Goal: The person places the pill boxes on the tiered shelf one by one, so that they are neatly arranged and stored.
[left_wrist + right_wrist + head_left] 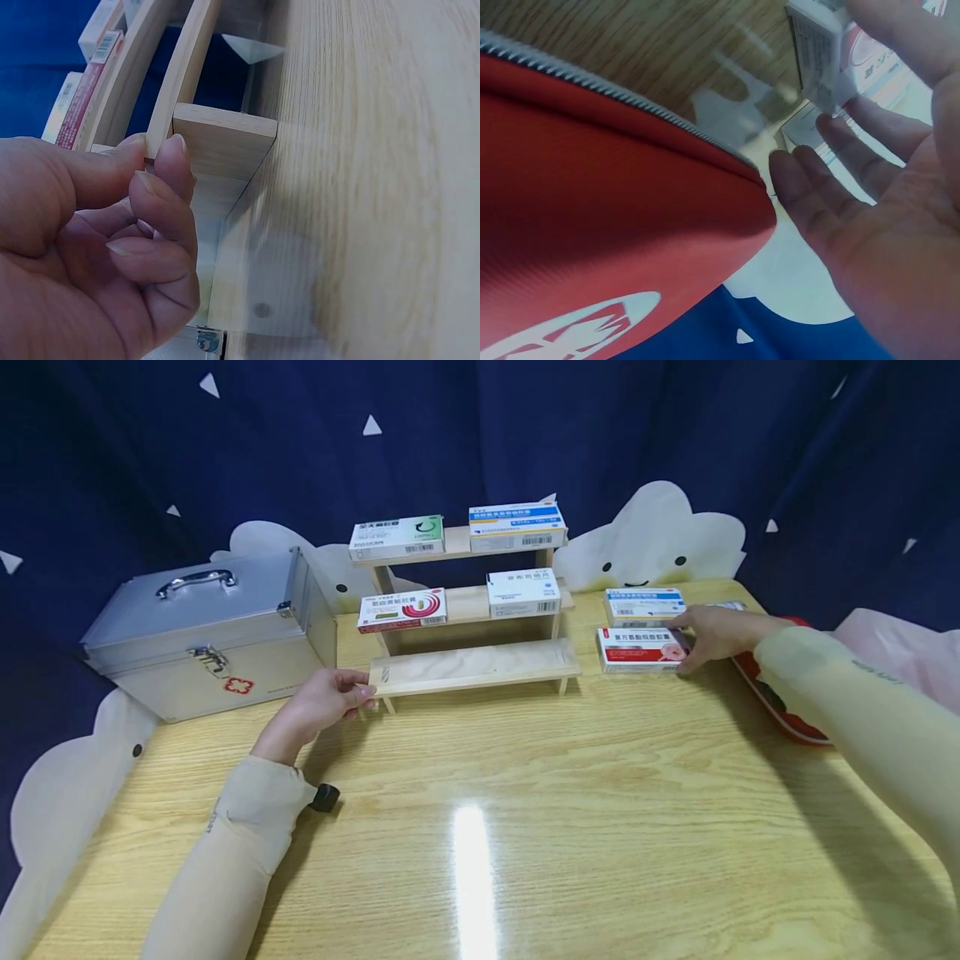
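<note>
A small three-step wooden rack (472,667) stands mid-table in the head view. At the left end of its lowest step, my left hand (324,702) pinches the board between thumb and fingertips; the left wrist view shows this hand (112,232) close up. To the right of the rack, my right hand (716,631) holds the right end of a red-and-white medicine box (637,647), thumb on the near side and fingers on the far side. Right behind it lies a blue-and-white medicine box (637,603). The right wrist view shows the thumb and fingers of this hand (900,202) spread around the box end.
The top step bears a green-and-white box (397,539) and a blue-and-white box (517,527). On the middle step sit a red-and-white box (401,608) and a white box (523,592). A silver case (202,635) stands left; a red zippered bag (630,180) lies right.
</note>
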A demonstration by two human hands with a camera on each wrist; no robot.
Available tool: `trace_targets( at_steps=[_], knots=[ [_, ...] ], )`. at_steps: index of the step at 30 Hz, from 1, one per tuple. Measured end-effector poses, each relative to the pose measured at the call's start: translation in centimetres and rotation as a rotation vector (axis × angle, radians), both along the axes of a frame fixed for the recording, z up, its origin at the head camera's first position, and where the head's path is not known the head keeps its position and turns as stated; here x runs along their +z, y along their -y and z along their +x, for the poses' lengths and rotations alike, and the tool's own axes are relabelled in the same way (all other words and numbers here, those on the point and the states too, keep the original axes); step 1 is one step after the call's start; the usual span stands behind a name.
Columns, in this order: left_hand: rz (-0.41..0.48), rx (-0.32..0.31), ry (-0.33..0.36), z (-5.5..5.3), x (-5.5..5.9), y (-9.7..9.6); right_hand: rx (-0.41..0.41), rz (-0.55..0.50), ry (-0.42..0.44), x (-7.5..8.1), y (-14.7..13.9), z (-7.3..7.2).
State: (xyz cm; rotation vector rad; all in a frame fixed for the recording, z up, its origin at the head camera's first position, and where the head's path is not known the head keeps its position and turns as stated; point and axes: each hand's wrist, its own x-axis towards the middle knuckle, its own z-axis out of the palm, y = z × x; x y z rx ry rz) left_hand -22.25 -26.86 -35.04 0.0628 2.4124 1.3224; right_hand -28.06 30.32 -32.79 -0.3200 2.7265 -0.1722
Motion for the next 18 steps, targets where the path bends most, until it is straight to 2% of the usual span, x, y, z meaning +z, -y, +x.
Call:
trace_targets(
  at_steps=[5, 11, 15, 18],
  knots=[
    [-0.002, -0.002, -0.008, 0.1, 0.0, 0.0, 0.01, -0.004, -0.025, 0.1, -0.1, 0.3],
    [0.006, -0.003, -0.004, 0.1, 0.1, -0.1, 0.011, -0.059, -0.07, 1.4, -0.1, 1.3],
    [0.014, -0.002, 0.003, 0.1, 0.1, -0.1, -0.021, -0.116, -0.095, 2.3, -0.4, 2.3],
    [0.017, -0.001, 0.004, 0.1, 0.1, 0.0, -0.04, -0.156, -0.143, 2.7, -0.6, 3.5]
  ],
)
